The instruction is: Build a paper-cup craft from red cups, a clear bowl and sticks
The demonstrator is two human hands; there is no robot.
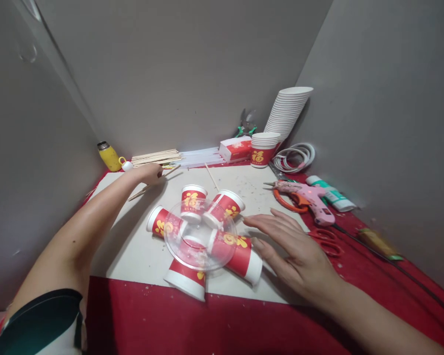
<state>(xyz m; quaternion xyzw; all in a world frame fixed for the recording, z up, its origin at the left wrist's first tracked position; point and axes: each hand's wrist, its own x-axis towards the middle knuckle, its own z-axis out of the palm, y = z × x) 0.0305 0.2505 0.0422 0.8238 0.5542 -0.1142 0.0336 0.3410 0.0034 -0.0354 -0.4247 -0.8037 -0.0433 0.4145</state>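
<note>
Several red and white paper cups (240, 256) with gold characters lie on their sides in a ring, bases inward. A round clear plastic lid (198, 251) rests over their inner ends. My left hand (150, 174) reaches to the far left of the white board, fingers closed around a thin wooden stick (136, 195) that sticks out on both sides. Its fingertips are partly hidden. My right hand (294, 254) is open, fingers spread beside the right-hand cups; whether the fingertips touch a cup is unclear. Another wooden stick (211, 176) lies behind the ring.
Beneath everything is a white board (133, 261) on a red cloth (163, 320). Along the back are wooden sticks (155, 158), glue sticks (202, 157), a red-white box (235, 149) and stacked cups (286, 116). A pink glue gun (311, 199) and red scissors (323, 241) lie right.
</note>
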